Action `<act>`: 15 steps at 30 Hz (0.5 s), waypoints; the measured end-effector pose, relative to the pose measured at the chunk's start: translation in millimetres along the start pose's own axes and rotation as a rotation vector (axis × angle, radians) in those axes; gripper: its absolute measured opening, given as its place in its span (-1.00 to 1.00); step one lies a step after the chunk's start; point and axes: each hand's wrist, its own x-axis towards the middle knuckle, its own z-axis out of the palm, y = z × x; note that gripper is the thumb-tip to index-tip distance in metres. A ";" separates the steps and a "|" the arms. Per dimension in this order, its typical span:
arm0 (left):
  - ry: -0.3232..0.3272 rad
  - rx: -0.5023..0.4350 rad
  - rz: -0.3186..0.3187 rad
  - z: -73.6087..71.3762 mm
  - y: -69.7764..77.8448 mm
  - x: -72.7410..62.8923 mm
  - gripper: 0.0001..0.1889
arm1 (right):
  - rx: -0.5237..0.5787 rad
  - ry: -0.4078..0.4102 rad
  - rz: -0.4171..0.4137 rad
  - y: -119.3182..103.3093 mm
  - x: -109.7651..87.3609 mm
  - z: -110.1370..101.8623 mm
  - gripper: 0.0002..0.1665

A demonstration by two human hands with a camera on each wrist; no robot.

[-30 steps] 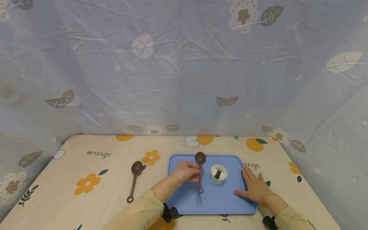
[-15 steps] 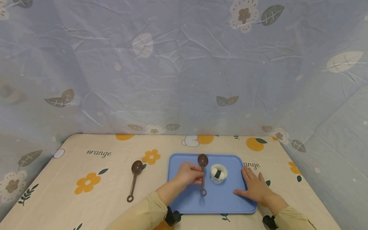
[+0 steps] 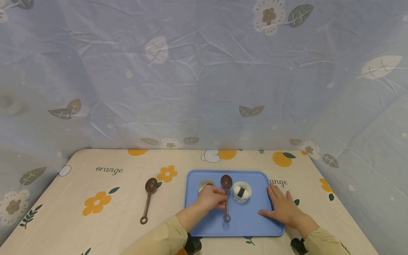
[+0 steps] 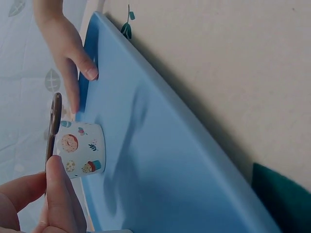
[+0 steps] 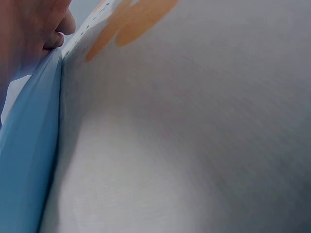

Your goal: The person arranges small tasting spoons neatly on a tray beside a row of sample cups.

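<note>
My left hand (image 3: 211,198) pinches the handle of a brown spoon (image 3: 226,182) between thumb and fingers. The spoon hangs over the blue tray (image 3: 248,226), bowl toward the back, and its shadow falls on the tray in the left wrist view. Just right of it stands a white paper cup (image 3: 241,199) with printed sweets on its side (image 4: 82,145), holding a white rice-ball piece (image 3: 240,191) with a dark strip. A second pale cup (image 3: 204,183) with something brown inside is partly hidden behind my left hand. My right hand (image 3: 282,209) rests with straight fingers on the tray's right edge.
Another brown spoon (image 3: 148,198) lies on the patterned tablecloth (image 3: 127,226) left of the tray. A hanging patterned cloth (image 3: 191,88) closes off the back of the table and continues along the sides.
My left hand has carried the spoon slightly right and toward me, closer to the paper cup. The second cup now shows behind that hand. My right hand stays in place.
</note>
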 end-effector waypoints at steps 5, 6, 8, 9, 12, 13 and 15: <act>0.017 0.001 -0.002 1.9 -3.9 1.0 -0.81 | 0.005 -0.004 0.003 -0.1 0.1 0.2 0.30; 0.022 0.002 0.007 2.2 -4.6 0.8 -0.82 | 0.007 -0.005 0.004 -0.1 0.1 0.3 0.30; 0.032 0.012 0.026 3.1 -5.4 0.1 -0.83 | 0.007 -0.005 0.006 -0.2 0.1 0.4 0.30; 0.036 0.018 0.035 3.4 -5.8 -0.4 -0.83 | 0.006 -0.004 0.006 -0.1 0.2 0.5 0.30; 0.047 0.037 0.066 4.0 -7.2 -2.1 -0.85 | 0.003 -0.004 0.008 0.6 0.6 1.1 0.30; 0.050 0.043 0.071 4.5 -8.0 -2.6 -0.85 | 0.002 -0.003 0.008 0.8 0.7 1.3 0.31; 0.056 0.057 0.085 5.5 -10.6 -3.5 -0.87 | 0.001 0.001 0.008 1.0 0.8 1.6 0.31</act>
